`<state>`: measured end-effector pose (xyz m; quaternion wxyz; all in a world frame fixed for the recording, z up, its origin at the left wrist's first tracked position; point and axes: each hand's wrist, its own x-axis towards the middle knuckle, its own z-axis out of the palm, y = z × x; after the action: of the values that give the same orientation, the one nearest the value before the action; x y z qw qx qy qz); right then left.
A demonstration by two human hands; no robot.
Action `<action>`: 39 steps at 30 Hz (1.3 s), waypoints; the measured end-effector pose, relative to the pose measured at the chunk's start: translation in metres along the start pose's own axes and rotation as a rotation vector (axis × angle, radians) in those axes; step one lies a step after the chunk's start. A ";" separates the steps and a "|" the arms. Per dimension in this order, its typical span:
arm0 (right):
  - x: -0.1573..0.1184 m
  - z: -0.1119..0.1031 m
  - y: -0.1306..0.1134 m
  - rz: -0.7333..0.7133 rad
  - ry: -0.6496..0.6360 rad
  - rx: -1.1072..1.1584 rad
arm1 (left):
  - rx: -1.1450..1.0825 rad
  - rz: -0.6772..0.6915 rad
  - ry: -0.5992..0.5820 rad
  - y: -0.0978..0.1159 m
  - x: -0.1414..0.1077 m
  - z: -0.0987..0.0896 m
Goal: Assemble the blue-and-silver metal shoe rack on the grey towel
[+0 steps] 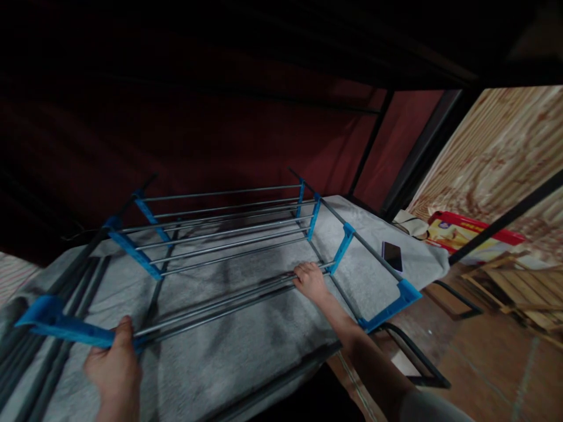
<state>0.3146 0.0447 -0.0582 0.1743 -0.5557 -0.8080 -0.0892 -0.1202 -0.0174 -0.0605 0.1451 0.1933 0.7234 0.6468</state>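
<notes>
A rack of grey metal tubes (220,309) joined by blue plastic brackets lies across a grey cloth (246,357). At its near left corner, my left hand (113,366) is closed on a blue bracket (79,328), thumb on top. My right hand (310,281) wraps its fingers over the front pair of tubes, close to a blue bracket (342,249) on the right side. Farther back, several more tubes run between left and right brackets. One bracket (391,305) at the near right has no cross tube attached. My right fingertips are partly hidden.
A phone (392,256) lies on the cloth to the right. Loose dark tubes (48,351) lie at the far left. Beyond the right edge are a red and yellow box (472,234) and wooden slats (528,287). Dark frame posts (373,146) stand behind.
</notes>
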 end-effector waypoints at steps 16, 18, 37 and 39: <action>0.008 -0.005 -0.001 0.083 -0.169 0.034 | 0.025 -0.101 0.011 0.009 -0.004 0.000; 0.009 -0.005 -0.001 0.081 -0.174 0.037 | 0.015 -0.098 0.017 0.008 -0.003 0.001; -0.016 0.006 0.023 -0.028 0.130 -0.081 | -0.030 -0.040 -0.053 0.002 -0.009 -0.002; -0.019 0.009 0.035 0.028 0.115 -0.143 | -0.075 -0.024 -0.073 -0.001 -0.008 -0.002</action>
<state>0.3514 0.0438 -0.0756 0.1813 -0.5721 -0.7803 -0.1760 -0.1139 -0.0226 -0.0615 0.1861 0.2023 0.6951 0.6643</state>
